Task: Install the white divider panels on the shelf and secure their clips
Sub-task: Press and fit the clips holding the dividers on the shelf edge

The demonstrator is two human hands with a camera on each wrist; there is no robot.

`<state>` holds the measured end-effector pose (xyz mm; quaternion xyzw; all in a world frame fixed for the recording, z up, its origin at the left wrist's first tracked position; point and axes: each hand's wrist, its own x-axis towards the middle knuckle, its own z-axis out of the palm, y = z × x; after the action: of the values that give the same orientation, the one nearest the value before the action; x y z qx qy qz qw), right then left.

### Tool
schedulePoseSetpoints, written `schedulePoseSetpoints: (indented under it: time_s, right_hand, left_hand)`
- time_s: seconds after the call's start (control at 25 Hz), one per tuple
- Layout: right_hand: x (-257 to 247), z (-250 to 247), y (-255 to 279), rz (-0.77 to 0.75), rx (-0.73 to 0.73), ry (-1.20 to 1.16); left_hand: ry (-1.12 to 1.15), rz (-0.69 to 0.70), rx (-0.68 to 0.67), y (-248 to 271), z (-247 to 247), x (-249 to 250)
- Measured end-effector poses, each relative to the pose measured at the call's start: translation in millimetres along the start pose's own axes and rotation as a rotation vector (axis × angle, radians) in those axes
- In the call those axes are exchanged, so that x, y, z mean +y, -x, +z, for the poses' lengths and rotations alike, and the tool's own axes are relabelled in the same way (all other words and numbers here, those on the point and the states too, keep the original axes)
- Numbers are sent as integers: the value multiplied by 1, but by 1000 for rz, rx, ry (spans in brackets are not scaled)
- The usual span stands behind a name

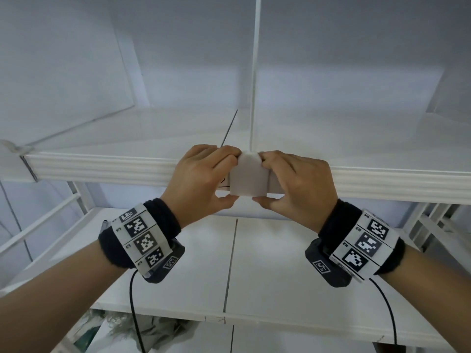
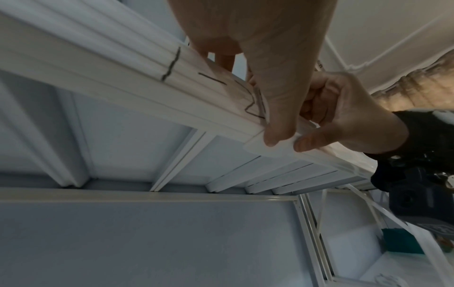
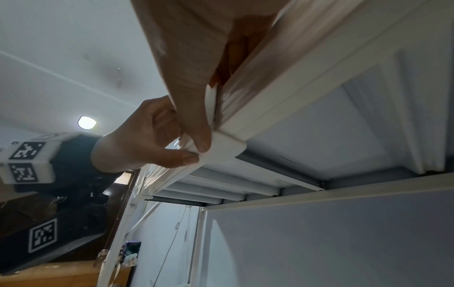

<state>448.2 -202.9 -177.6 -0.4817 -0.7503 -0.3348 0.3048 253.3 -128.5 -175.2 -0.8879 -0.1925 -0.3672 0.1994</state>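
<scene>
A white clip (image 1: 248, 174) wraps over the ribbed front rail (image 1: 102, 166) of the upper shelf, at the foot of a thin white divider panel (image 1: 254, 72) that stands upright on the shelf. My left hand (image 1: 201, 178) pinches the clip's left side, fingers curled on top and thumb under its lower edge. My right hand (image 1: 298, 186) pinches the right side the same way. In the left wrist view both thumbs press the clip's (image 2: 270, 147) underside below the rail (image 2: 123, 77). The right wrist view shows the clip (image 3: 223, 147) hooked round the rail's bottom edge.
Another white panel (image 1: 63, 59) leans at the far left of the upper shelf. A lower white shelf (image 1: 280, 263) lies beneath my wrists, with a dark seam line. White frame bars (image 1: 51, 225) run at both sides. Black pen marks (image 2: 172, 64) show on the rail.
</scene>
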Motion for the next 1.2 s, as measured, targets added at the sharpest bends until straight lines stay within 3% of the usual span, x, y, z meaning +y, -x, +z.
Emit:
schedulePoseSetpoints:
  time_s: [1.2]
  right_hand:
    - [-15,4,-13,73,-20,-17]
  left_hand:
    - [91,48,-60,5,-8,-18]
